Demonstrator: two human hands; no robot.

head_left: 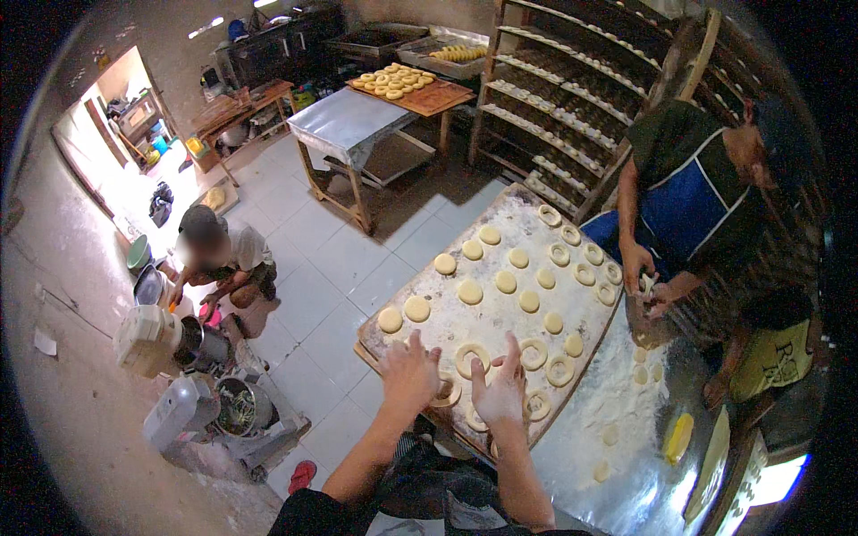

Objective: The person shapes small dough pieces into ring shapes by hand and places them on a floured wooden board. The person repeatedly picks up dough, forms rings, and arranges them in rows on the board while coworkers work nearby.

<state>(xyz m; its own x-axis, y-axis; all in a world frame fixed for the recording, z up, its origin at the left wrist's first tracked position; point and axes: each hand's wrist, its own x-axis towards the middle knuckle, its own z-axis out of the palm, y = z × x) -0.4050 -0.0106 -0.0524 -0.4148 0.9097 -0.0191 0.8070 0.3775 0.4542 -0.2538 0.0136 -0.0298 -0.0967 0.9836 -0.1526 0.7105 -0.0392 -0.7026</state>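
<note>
Both my hands are over a floured wooden board [536, 223] with rows of flat dough rounds and dough rings. My left hand [411, 373] is at the near edge with its fingers apart, beside a dough ring [454, 393] that it partly hides. With thumb and finger spread, my right hand [501, 389] is just right of another dough ring [471, 348]. Neither hand visibly grips anything. Right of my right hand lie more dough rings [534, 342]. Plain dough rounds [470, 291] fill the board's middle and left side.
A floured metal table [572, 464] adjoins the board, with a yellow object [678, 439] on it. On the right, a co-worker [688, 196] handles dough. Shelves of dough [563, 98] stand behind. Another person [228, 255] crouches left by mixers [183, 411]. Fried rings [393, 80] lie on a far table.
</note>
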